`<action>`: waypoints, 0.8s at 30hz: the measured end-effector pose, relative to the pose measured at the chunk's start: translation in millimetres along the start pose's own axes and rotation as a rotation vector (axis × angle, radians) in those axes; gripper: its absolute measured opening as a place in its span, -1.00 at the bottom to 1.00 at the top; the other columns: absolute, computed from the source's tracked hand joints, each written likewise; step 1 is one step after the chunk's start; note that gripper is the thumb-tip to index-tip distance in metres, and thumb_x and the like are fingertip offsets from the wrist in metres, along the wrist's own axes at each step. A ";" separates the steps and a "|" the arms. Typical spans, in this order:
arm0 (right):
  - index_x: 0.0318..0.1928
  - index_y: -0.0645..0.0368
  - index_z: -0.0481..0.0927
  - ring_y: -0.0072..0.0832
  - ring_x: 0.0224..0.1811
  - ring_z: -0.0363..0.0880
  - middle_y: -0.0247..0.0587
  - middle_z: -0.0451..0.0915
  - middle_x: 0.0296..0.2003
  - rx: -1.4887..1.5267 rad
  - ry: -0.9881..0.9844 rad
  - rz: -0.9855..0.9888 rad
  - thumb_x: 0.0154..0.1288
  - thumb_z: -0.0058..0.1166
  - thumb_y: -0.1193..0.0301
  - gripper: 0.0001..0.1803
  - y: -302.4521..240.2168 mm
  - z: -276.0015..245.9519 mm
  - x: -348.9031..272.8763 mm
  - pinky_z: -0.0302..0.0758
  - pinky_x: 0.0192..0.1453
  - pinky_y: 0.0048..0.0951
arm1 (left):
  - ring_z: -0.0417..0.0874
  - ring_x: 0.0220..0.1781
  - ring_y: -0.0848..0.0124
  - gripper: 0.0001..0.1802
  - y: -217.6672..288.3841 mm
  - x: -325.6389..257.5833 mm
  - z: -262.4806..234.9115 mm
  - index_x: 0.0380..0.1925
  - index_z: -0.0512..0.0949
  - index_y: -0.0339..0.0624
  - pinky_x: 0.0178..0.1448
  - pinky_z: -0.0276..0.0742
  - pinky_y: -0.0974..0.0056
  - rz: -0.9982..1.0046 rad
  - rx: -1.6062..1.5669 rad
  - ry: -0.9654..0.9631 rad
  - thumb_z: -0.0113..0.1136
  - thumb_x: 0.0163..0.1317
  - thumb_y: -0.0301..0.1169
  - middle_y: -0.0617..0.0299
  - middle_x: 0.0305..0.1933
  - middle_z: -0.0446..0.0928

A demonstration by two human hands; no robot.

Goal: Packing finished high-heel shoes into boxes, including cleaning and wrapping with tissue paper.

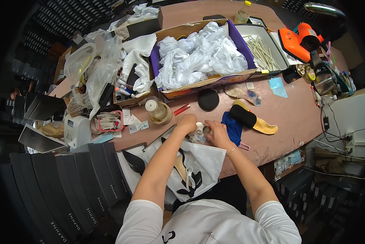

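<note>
Left hand (pixel 186 123): fingers curled and set at the left of a small whitish item (pixel 199 133); whether it is gripped cannot be told. Right hand (pixel 219 134): fingers partly bent, placed at the item's right; its grip likewise cannot be told. Small whitish item: located between both hands, at the far edge of white paper (pixel 209 153). Black shoe with tan insole (pixel 180 164): laid on the paper, partly covered by the left forearm. Blue cloth (pixel 232 129): placed on the table (pixel 290 118), just beside the right hand.
</note>
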State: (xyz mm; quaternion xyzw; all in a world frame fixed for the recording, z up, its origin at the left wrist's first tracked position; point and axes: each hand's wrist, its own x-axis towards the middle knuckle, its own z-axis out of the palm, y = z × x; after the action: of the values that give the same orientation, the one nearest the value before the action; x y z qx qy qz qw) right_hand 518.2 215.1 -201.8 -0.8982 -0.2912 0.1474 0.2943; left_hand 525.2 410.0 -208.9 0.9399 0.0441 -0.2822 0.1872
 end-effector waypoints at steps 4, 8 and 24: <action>-0.23 0.17 0.64 -0.12 -0.16 0.58 -0.03 0.60 -0.29 0.235 0.007 0.036 0.10 0.18 0.43 -0.81 5.2 -13.1 0.1 0.43 -0.06 -0.14 | 0.66 -0.11 0.04 -0.73 -12.1 -1.3 -6.2 -0.28 0.67 -0.21 -0.02 0.54 0.11 0.096 -0.222 -0.053 0.20 0.08 -0.29 -0.03 -0.20 0.66; -0.21 0.16 0.64 -0.17 -0.12 0.56 -0.12 0.61 -0.25 0.216 0.206 0.026 0.11 0.18 0.46 -0.81 8.4 -29.7 -15.7 0.40 -0.02 -0.17 | 0.66 -0.16 0.04 -0.72 -1.7 -11.0 -17.5 -0.28 0.65 -0.27 -0.03 0.54 0.11 0.170 -0.188 -0.111 0.18 0.08 -0.31 -0.04 -0.25 0.65; -0.04 0.27 0.54 -0.73 -0.46 0.42 -0.42 0.49 -0.44 0.940 0.175 0.121 0.39 0.04 0.48 -0.81 -75.6 -114.1 -36.9 0.40 -0.39 -0.65 | 0.66 -0.26 0.50 -0.70 8.6 -126.9 -20.6 0.03 0.52 -0.27 -0.18 0.63 0.37 0.183 -1.527 0.315 -0.05 0.46 -0.33 0.19 -0.16 0.63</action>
State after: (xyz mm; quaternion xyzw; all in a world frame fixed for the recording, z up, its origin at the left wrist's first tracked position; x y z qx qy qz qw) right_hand 506.0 191.8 -62.5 -0.6924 -0.1143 0.2036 0.6827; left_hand 431.3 412.7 -120.8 0.5799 0.1745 -0.0208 0.7955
